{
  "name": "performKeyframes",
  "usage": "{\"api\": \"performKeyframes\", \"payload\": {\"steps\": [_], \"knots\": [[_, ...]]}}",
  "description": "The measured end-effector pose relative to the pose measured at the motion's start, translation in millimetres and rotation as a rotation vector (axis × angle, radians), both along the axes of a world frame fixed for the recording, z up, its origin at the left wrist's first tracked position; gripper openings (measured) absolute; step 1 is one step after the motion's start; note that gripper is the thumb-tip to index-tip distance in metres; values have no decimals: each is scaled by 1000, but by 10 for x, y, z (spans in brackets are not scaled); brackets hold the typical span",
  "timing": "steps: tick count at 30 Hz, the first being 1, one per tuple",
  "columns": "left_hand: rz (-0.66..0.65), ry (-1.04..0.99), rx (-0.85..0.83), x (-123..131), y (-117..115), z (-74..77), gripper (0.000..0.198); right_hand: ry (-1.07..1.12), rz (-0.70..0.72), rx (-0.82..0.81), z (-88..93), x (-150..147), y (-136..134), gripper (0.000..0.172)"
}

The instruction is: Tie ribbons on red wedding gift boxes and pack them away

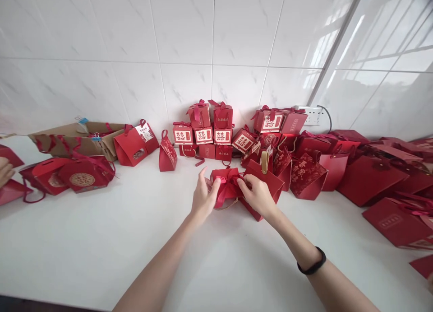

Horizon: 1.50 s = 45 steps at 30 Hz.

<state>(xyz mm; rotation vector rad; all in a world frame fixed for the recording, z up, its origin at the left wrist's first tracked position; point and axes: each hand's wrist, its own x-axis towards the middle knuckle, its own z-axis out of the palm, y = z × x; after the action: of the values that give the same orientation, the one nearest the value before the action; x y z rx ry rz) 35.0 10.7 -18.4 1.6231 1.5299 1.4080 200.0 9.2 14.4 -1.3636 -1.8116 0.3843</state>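
Note:
On the white table (101, 239), both of my hands work at a small red gift box (226, 190) with a red ribbon bow (230, 182) on top. My left hand (203, 197) pinches the ribbon's left loop between thumb and fingers. Pinching the ribbon's right side is my right hand (257, 195), which has a black band (313, 263) on its wrist. Just behind my right hand leans a red bag (270, 179) with a tan handle.
Stacked red gift boxes (203, 129) stand against the tiled wall. Larger red bags (365, 176) crowd the right side. Red bags (81, 174) and a brown cardboard piece (77, 138) lie at left. Another person's hand (4, 171) shows at the left edge.

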Motion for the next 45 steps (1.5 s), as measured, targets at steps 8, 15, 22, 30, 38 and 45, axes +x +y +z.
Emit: {"api": "performKeyframes", "payload": {"steps": [8,15,22,30,38,45], "knots": [[-64,-15,89,6,20,-102,28,340,105,-69,-184,161,-236,47],[-44,-92,197,24,67,-150,26,559,90,-181,-197,204,-178,31],[28,-167,279,83,48,-145,22,842,101,-392,-279,171,-143,32],[-16,-235,194,95,-12,-49,27,979,143,-418,-365,142,-139,30],[-28,-31,63,42,15,80,48,897,136,-394,-327,142,-131,35],[-89,-113,3,80,24,37,48,662,91,-385,-292,146,-160,32]]}}
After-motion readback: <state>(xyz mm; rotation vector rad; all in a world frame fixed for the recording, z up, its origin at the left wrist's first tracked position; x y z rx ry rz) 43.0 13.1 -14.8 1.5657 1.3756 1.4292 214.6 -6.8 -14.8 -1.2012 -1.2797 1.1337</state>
